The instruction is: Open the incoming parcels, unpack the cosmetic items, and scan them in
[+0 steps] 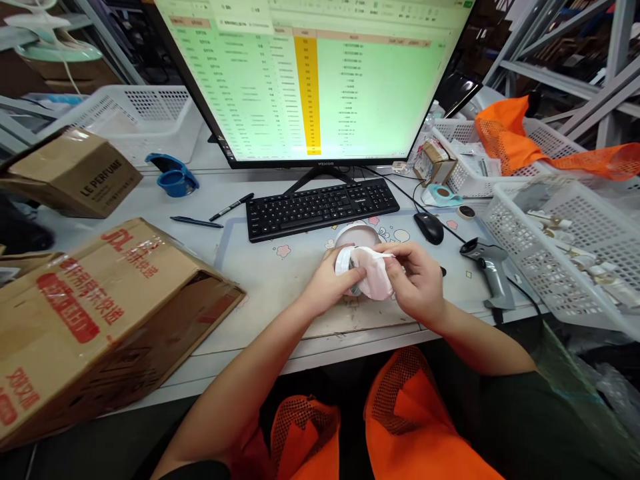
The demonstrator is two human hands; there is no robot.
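While the left hand (327,283) clamps its grip on the white jar (344,261), the right hand (417,280) pinches tight on the pink pouch (376,281), which looks only half drawn over it between both grips.

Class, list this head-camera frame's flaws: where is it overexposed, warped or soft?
Head view: the monitor is overexposed, its spreadsheet text washed out; wide-angle distortion splays the monitor's edges and leans the metal racking; lighting is even, shadows soft; the left hand, right hand and pink pouch they hold are sharp.
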